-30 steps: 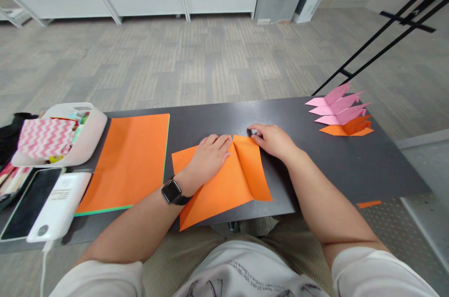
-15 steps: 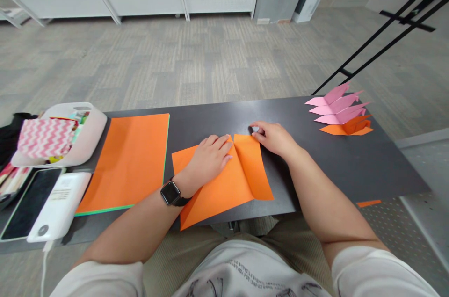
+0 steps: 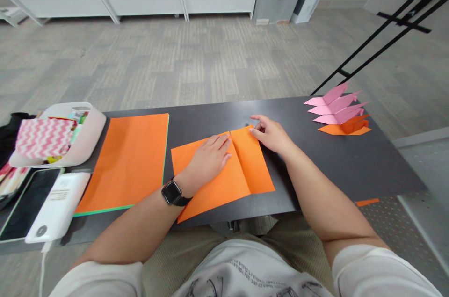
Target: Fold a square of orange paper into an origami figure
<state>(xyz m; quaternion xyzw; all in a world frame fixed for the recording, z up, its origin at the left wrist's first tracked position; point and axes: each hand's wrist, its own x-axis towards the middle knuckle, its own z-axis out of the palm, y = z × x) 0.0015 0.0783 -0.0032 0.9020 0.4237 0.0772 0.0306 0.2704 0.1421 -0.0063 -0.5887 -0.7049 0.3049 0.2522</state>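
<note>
A sheet of orange paper lies in front of me, with a crease running down it and a panel to the right of that crease. My left hand rests flat on the sheet, left of the crease, its fingers stretched out and a dark watch on the wrist. At the sheet's upper right corner is my right hand. Its thumb touches the corner, while the index finger points out apart from the thumb; the other fingers are curled and partly hidden.
To the left lies a stack of orange and green paper. Beyond it are a white basket, a phone and a white power bank with a cable. Folded pink cranes and an orange crane stand at the right.
The right panel of the orange paper has spread wider and flatter. My right hand has shifted slightly up, its index finger now away from its thumb. My left hand stays in place.
</note>
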